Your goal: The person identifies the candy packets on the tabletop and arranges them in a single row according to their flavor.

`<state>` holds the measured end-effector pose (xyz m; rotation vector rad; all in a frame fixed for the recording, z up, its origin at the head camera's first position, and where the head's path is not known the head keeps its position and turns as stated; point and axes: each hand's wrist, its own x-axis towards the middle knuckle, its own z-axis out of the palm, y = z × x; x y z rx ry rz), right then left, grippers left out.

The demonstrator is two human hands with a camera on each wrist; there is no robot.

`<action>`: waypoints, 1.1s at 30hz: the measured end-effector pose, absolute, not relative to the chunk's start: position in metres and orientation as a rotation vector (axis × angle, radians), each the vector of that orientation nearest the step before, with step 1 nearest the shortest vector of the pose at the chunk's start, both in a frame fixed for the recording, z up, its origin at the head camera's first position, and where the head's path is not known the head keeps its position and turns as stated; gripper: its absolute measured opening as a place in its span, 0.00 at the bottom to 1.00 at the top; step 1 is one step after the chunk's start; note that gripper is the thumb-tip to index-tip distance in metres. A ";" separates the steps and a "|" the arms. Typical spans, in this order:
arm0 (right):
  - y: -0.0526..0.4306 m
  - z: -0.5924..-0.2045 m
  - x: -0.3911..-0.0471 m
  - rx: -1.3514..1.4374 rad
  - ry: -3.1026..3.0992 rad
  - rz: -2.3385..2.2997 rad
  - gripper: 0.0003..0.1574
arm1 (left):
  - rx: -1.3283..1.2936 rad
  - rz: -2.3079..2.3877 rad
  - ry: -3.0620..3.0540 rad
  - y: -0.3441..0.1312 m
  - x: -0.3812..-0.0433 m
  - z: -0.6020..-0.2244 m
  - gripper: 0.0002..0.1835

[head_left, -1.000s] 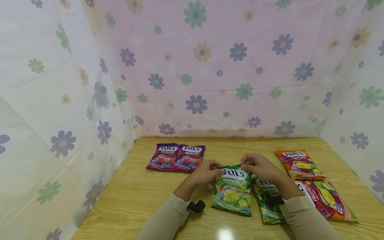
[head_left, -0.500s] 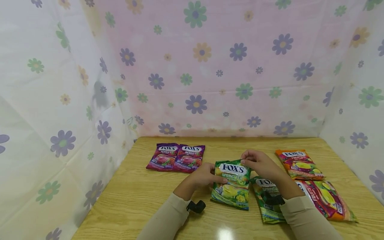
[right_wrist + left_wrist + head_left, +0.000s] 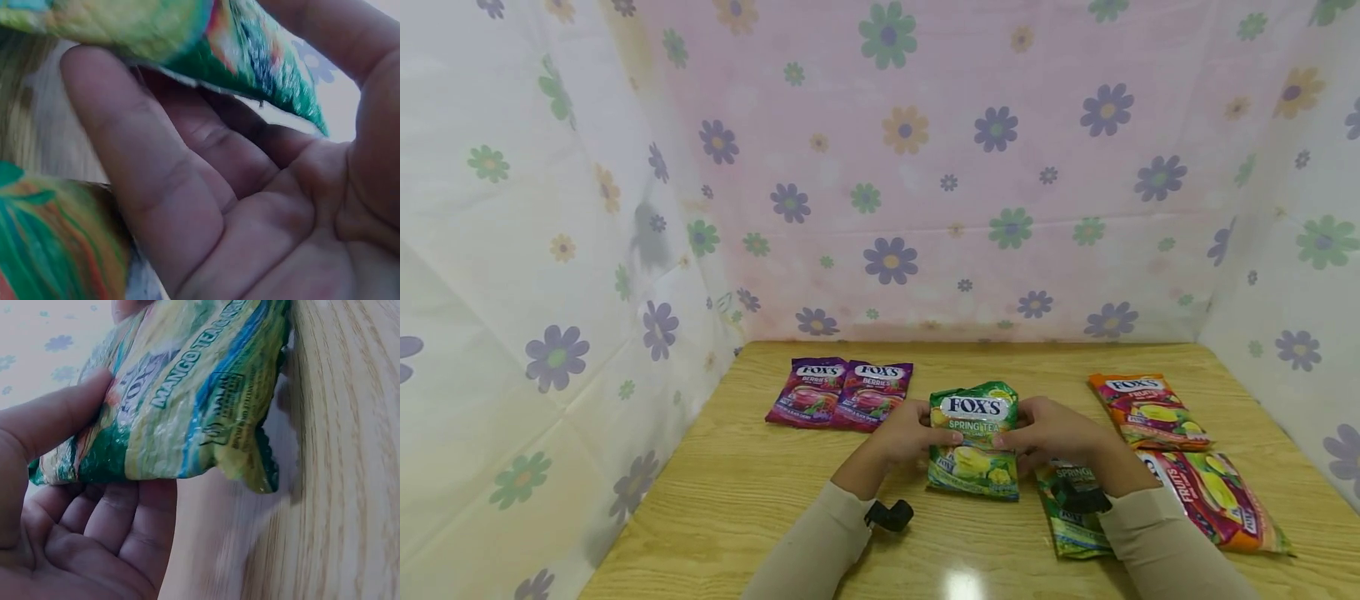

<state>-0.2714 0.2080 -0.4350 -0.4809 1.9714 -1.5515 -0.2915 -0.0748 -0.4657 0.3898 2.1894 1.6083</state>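
Note:
Between both hands is a green Fox's Spring Tea candy bag (image 3: 973, 462), its printed front up and its top edge away from me. My left hand (image 3: 904, 435) holds its left side, thumb over the front and fingers underneath; the left wrist view shows the bag's bottom seal (image 3: 265, 456) raised off the wood. On the right side my right hand (image 3: 1054, 432) grips the bag with its thumb on the front and fingers (image 3: 144, 156) below. A second green Spring Tea bag (image 3: 1071, 517) lies under my right wrist, partly hidden by the forearm.
Two purple Berries candy bags (image 3: 842, 396) lie side by side at the back left of the wooden table (image 3: 737, 500). At the right are two orange-red Fruits bags (image 3: 1150, 412), one behind the other. Flowered cloth (image 3: 955, 208) walls the table at the back and sides.
The held bag has shifted away from me and slightly left. My right hand has moved from its top corner to its right side, and my left hand from the top-left corner to the left side.

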 end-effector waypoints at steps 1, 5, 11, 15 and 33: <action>0.207 -0.436 -0.271 -0.474 1.963 -1.552 0.29 | 0.378 1.622 2.185 -0.075 -0.292 -0.466 0.15; 0.205 -0.438 -0.272 -0.468 1.997 -1.547 0.28 | 0.327 1.691 2.135 -0.074 -0.293 -0.467 0.16; 0.203 -0.440 -0.274 -0.443 2.062 -1.573 0.25 | 0.285 1.785 2.054 -0.073 -0.294 -0.465 0.18; 0.202 -0.438 -0.275 -0.449 2.082 -1.595 0.24 | 0.284 1.803 2.027 -0.074 -0.294 -0.463 0.19; 0.200 -0.429 -0.277 -0.349 2.223 -1.705 0.38 | 0.292 1.756 2.206 -0.078 -0.295 -0.454 0.32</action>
